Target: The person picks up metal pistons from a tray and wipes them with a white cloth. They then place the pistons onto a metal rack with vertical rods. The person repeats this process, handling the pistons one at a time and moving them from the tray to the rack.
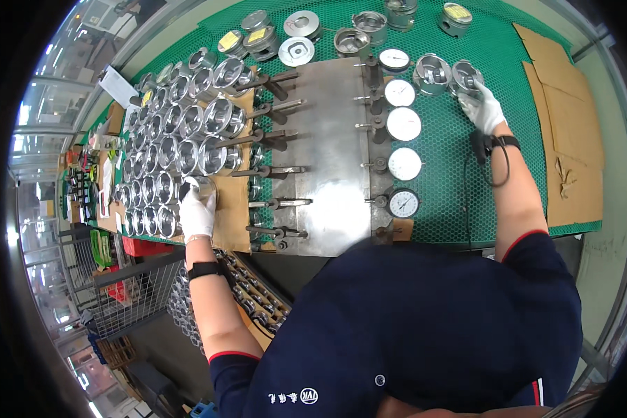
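My left hand (pixel 196 211), in a white glove, is closed around a shiny metal piston (pixel 203 185) at the near end of a crowded group of pistons (pixel 181 125) on the left of the bench. My right hand (pixel 483 108), also gloved, reaches to the far right and grips a piston (pixel 465 74) standing on the green mat (pixel 498 49), beside another piston (pixel 432 72). Between my hands lies a steel gauge plate (pixel 327 153) with several round dial gauges (pixel 404 164) along its right edge and pegs on its left.
More pistons (pixel 359 38) and round caps stand along the far edge of the mat. Cardboard sheets (pixel 571 132) lie at the right. A brown board (pixel 233 216) sits under the nearest pistons. A wire rack and a tray of parts (pixel 258 299) stand below the bench at the left.
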`<state>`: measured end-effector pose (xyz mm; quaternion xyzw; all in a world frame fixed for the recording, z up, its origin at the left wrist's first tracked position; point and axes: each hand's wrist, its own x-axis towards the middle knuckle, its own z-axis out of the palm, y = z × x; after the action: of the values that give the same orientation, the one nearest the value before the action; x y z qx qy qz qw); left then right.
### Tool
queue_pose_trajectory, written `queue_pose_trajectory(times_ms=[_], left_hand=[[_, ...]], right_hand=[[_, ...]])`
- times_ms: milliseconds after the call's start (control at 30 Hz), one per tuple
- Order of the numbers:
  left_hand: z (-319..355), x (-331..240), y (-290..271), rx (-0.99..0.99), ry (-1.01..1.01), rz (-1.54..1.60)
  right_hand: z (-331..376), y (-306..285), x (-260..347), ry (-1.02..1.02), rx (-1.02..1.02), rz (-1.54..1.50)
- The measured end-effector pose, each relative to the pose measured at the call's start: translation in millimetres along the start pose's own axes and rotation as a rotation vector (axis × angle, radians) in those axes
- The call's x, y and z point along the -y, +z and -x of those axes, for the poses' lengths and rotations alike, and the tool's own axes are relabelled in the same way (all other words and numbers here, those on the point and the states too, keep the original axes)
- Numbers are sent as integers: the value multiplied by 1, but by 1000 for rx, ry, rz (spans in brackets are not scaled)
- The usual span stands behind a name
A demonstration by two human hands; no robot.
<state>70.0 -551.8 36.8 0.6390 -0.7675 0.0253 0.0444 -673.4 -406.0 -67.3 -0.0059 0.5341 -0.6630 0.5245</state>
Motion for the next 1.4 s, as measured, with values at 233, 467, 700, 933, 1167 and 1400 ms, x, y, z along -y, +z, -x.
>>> queue_pose_trajectory(times_ms=[233,467,700,933,1167,1400], left_hand=[[-14,-33,-9,91,-111,-118],[44,-40,-56,69,-417,1102],[96,-132,-144,662,-130,1814],[105,-151,-100,1088,-42,1500],[103,-171,-73,263,850,835],[91,-192,-33,30,936,618]], right_hand=[[137,-5,-28,-126,29,170],[272,115,-44,-419,87,510],[335,240,-120,-608,849,1142],[326,228,-161,-1035,729,1135],[327,225,-165,-1026,496,1570],[339,213,-158,-966,420,1386]])
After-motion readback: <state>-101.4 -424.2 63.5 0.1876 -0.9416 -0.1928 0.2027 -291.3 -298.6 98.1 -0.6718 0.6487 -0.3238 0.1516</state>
